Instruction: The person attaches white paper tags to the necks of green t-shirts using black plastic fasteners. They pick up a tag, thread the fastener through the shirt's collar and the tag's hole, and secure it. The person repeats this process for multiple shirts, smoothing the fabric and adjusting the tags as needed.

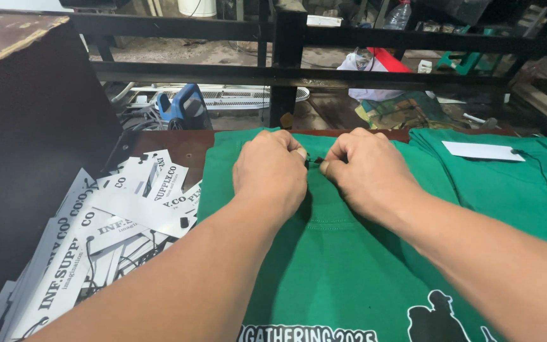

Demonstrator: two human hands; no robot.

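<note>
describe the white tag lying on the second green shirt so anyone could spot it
On the wooden table, look right of the two hands to the second green shirt. The white tag lies alone and flat on it, unlike the heaped printed tags at far left.

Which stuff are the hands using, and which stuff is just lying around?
In use:
left hand
right hand
green shirt, pinched at its collar
small dark fastener between the fingers

Lying about:
pile of white tags
second green shirt with a white tag on it
blue tool
</note>
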